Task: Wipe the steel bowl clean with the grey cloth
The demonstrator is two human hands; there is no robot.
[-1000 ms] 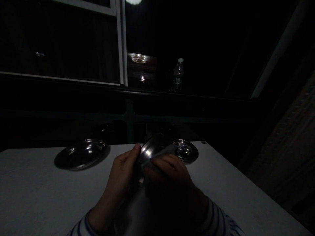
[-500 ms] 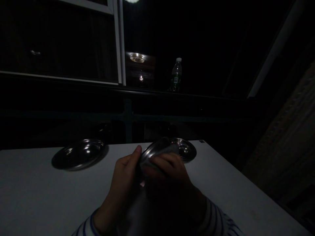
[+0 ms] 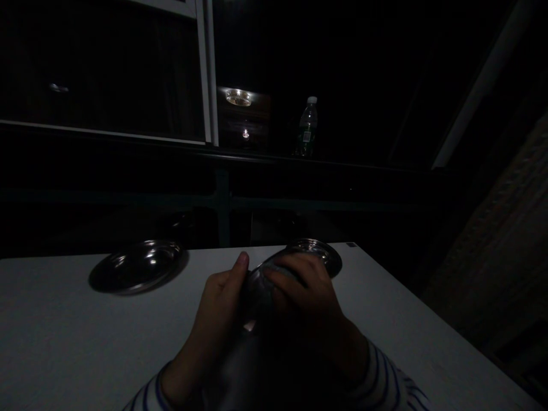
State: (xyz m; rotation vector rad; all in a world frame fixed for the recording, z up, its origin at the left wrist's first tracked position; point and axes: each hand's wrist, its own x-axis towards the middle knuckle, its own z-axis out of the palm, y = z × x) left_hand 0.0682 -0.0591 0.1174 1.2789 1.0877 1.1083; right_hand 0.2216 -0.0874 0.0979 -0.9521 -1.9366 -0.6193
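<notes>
The scene is very dark. My left hand (image 3: 214, 314) grips the left rim of a small steel plate (image 3: 256, 284), held tilted above the white table (image 3: 77, 342), thumb along its edge. My right hand (image 3: 306, 297) lies over the plate's face with its fingers curled and pressed down. In the earlier frames a grey cloth showed under those fingers; now it is mostly hidden. Both sleeves are white with blue stripes.
A larger steel plate (image 3: 136, 265) lies on the table at the left. Another steel plate (image 3: 323, 254) sits just behind my right hand. A clear water bottle (image 3: 306, 128) stands on the dark window ledge beyond. The table's right edge runs diagonally at the right.
My right hand has slid up and forward across the held plate, covering more of its face. The plate has tilted lower. The left hand has hardly moved.
</notes>
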